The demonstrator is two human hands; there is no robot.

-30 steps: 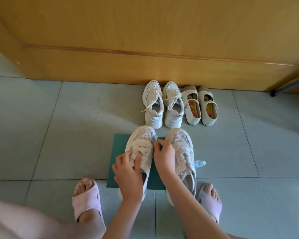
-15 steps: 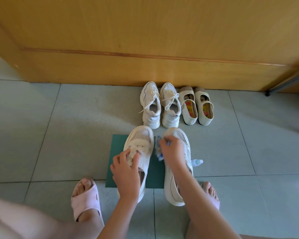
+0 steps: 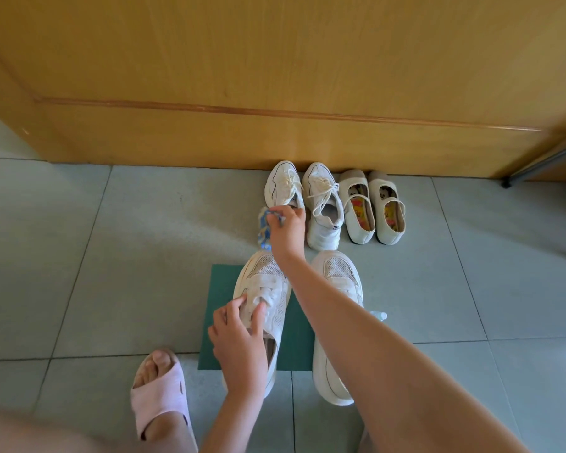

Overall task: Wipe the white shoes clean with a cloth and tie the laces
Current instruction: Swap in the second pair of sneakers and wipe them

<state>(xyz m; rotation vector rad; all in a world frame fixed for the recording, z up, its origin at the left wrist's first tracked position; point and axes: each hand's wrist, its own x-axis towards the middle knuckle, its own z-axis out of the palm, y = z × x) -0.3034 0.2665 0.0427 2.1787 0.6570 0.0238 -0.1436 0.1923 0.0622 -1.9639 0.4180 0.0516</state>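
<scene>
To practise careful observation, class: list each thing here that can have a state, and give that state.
Left hand: pinches the laces of the left mesh shoe.
Right hand: grips the cloth, out toward the far sneakers.
Cloth: bunched, hanging.
Left mesh shoe: upright on the green mat.
Right mesh shoe: upright beside the mat, no hand on it.
Far sneakers: upright, laced.
Pink slipper: worn on a foot.

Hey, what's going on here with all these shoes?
A person works over two white mesh sneakers at a green mat. The left-hand grip pinches one sneaker's laces. The right-hand grip holds a blue-and-white cloth, stretched toward the laced sneakers by the wooden door.
</scene>
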